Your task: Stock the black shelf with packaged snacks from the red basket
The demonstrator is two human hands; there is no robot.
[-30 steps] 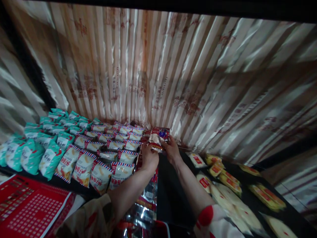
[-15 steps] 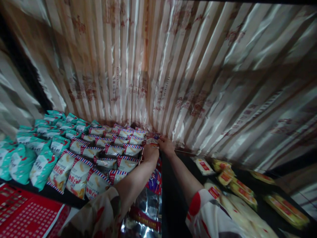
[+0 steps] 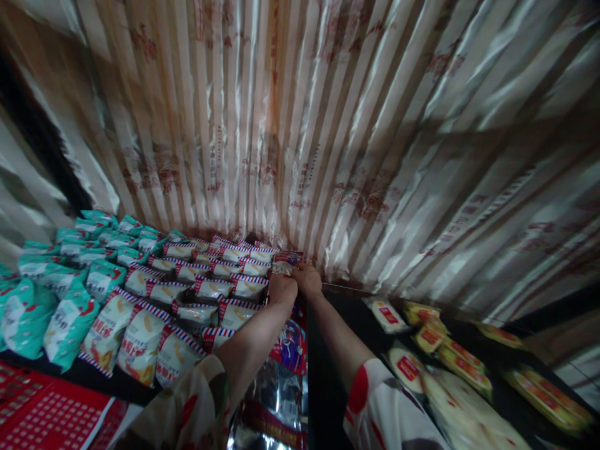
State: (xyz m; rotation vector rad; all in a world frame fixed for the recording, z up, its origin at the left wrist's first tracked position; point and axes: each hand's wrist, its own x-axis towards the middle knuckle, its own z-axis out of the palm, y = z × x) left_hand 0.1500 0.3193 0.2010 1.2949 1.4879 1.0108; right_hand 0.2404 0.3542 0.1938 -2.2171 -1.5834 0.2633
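The dark red packet [image 3: 287, 256] lies at the far end of the column, close to the printed foil sheeting [image 3: 300, 150], and from my head view both hands are at its near edge. What I'd watch is how it sits to the grip: straight ahead of the knuckles and away from me, with the left hand [image 3: 282, 289] at its near left and the right hand [image 3: 307, 279] at its near right. Neither is clearly closer; they sit side by side, nearly touching. The part I can see looks wider than deep, but the hands cover the near side, so I can't vouch for the long axis.

As for the grip, I see fingers curled in on both hands. The right fingertips meet the packet's near corner; the left ones are hidden from me, so I cannot tell whether either hand is pinching it or only pressing.

Just left of the packet stand striped-top white bags [image 3: 252, 286]. Behind the wrists, towards me, lies a red and purple package [image 3: 293, 347]; the black shelf [image 3: 328, 362] runs along its right.
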